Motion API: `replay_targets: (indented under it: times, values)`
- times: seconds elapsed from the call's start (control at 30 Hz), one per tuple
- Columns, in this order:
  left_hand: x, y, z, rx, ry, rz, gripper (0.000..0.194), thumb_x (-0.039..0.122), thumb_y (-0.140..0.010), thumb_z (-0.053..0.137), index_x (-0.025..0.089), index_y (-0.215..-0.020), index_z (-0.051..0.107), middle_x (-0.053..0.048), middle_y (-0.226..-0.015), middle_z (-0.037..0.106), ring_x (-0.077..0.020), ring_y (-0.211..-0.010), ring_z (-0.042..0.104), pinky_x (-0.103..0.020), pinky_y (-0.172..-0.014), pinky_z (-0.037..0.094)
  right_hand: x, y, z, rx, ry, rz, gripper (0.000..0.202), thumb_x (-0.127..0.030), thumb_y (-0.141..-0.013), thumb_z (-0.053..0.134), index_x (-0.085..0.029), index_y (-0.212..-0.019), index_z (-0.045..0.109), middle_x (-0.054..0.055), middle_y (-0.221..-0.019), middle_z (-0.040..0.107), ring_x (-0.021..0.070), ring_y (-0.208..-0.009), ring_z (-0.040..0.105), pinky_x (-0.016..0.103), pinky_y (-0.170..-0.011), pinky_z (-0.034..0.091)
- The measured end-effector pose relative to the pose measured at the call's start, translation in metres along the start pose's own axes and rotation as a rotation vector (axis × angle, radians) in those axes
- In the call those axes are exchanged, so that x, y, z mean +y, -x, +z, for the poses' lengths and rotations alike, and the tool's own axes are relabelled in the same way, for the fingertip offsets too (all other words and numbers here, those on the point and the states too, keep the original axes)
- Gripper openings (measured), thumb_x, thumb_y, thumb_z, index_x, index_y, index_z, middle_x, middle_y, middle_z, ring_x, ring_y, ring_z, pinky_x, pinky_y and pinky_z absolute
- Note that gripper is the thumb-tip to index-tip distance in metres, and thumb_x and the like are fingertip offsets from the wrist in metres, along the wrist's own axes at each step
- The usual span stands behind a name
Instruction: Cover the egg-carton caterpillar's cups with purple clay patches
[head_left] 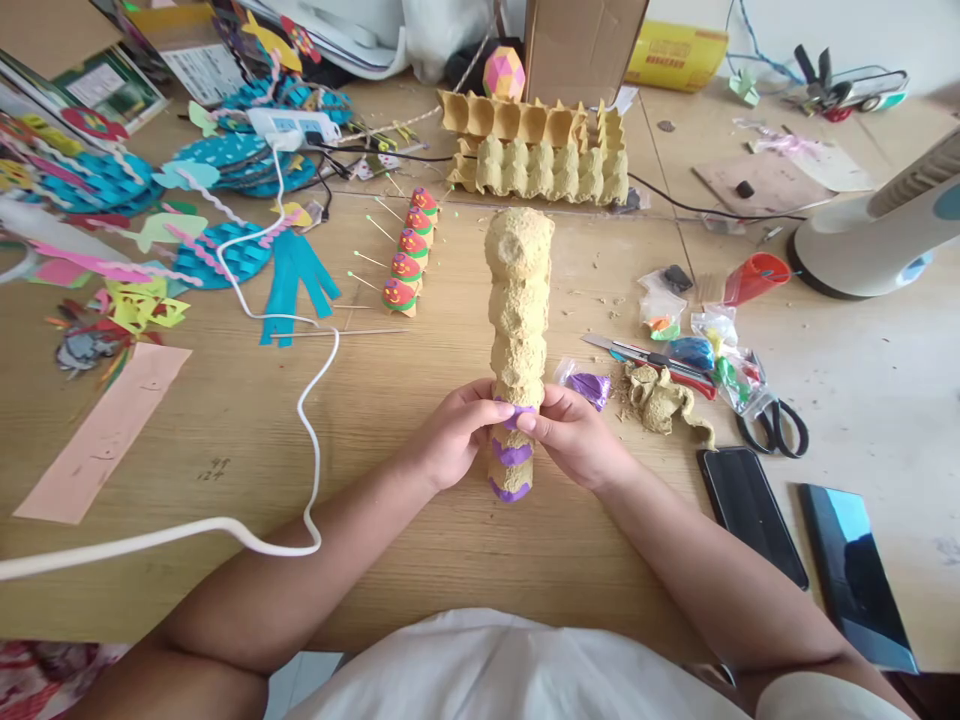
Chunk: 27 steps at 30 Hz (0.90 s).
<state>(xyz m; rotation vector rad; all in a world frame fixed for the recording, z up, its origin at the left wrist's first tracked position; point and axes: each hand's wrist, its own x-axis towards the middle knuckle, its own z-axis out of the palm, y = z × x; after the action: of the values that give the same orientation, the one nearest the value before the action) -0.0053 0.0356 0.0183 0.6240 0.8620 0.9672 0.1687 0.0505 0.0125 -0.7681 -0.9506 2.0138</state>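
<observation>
A long strip of egg carton (pixel 519 330), its bumps facing up, points away from me over the table. My left hand (pixel 466 428) grips its near part from the left, the thumb on a purple band. From the right, my right hand (pixel 574 432) grips the same part, its thumb on the band too. Purple clay (pixel 512 454) lies in curved bands across the nearer bumps; the farther bumps are bare. Just right of the strip is a small bag of purple clay (pixel 589 388). A finished caterpillar (pixel 407 262) of painted-looking carton bumps stands beyond my left hand.
Torn carton scraps (pixel 660 400), a craft knife (pixel 630 352), scissors (pixel 776 428) and a phone (pixel 750 515) lie to the right. Egg cartons (pixel 551 170) stand at the back. A white cable (pixel 311 430) runs across the left, near blue paper strips (pixel 296 285).
</observation>
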Motion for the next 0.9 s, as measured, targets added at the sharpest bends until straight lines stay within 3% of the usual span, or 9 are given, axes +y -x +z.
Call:
replay_targets:
  times: [0.17,0.43,0.63,0.9]
  values:
    - [-0.003,-0.001,-0.001,-0.020,0.006,0.005,0.029,0.037,-0.072,0.086,0.017,-0.090,0.077,-0.003,-0.082,0.069,-0.0158,-0.075,0.059,-0.027,-0.063,0.046,-0.004,0.000,0.002,0.005,-0.018,0.010,0.030,-0.037,-0.073,0.094,-0.018,-0.089,0.078,0.001,-0.081,0.074,0.0126,-0.073,0.064,0.026,-0.072,0.055]
    - [-0.012,-0.011,-0.008,-0.107,-0.068,0.100,0.041,0.050,-0.070,0.092,0.016,-0.085,0.075,-0.005,-0.081,0.071,-0.0184,-0.081,0.063,-0.032,-0.077,0.047,-0.010,-0.001,-0.002,0.013,-0.211,0.198,0.027,-0.033,-0.073,0.091,-0.016,-0.084,0.073,0.001,-0.075,0.069,0.0136,-0.068,0.060,0.024,-0.065,0.051]
    - [-0.013,-0.009,-0.009,-0.105,-0.027,0.026,0.039,0.056,-0.080,0.082,0.018,-0.088,0.075,-0.006,-0.080,0.071,-0.0204,-0.074,0.063,-0.034,-0.069,0.048,-0.008,0.000,-0.003,-0.011,-0.329,0.277,0.024,-0.029,-0.075,0.087,-0.018,-0.084,0.069,0.000,-0.073,0.066,0.0147,-0.065,0.060,0.028,-0.064,0.052]
    - [-0.013,-0.010,-0.014,-0.061,0.019,-0.038,0.041,0.057,-0.077,0.083,0.018,-0.090,0.075,-0.006,-0.079,0.071,-0.0199,-0.070,0.065,-0.033,-0.066,0.049,-0.005,-0.001,-0.007,-0.041,-0.288,0.252,0.034,-0.048,-0.079,0.086,-0.020,-0.089,0.072,0.003,-0.083,0.072,0.0181,-0.075,0.064,0.031,-0.073,0.054]
